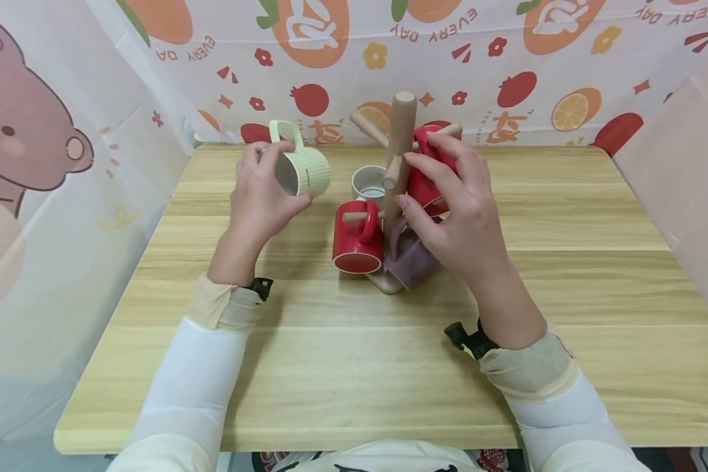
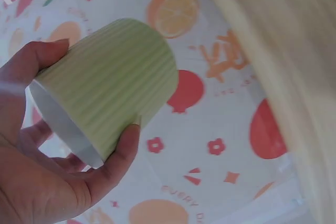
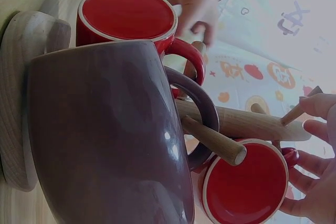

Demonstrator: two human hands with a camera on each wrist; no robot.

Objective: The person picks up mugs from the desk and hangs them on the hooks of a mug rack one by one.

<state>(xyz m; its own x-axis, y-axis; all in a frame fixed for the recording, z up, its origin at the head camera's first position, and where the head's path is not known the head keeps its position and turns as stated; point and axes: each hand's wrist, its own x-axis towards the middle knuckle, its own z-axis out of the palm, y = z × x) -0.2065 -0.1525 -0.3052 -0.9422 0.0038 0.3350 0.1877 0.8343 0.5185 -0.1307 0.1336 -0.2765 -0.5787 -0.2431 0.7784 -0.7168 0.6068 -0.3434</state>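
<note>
My left hand (image 1: 262, 187) grips a light green ribbed mug (image 1: 314, 172) near its rim, tilted above the table with its handle up. In the left wrist view, fingers and thumb lie on both sides of the green mug (image 2: 113, 77). My right hand (image 1: 463, 203), fingers spread and fairly straight, is at a wooden mug tree (image 1: 402, 124). Its fingertips are right at the upper red mug (image 3: 247, 182) and a peg. A purple mug (image 3: 110, 135) hangs lower, a peg through its handle. Another red mug (image 1: 356, 236) hangs at the left.
A pale grey cup (image 1: 368, 180) shows behind the tree. The wooden table (image 1: 342, 373) carries the tree's base (image 3: 21, 98). A curtain (image 1: 354, 72) printed with fruit stands along the table's back edge.
</note>
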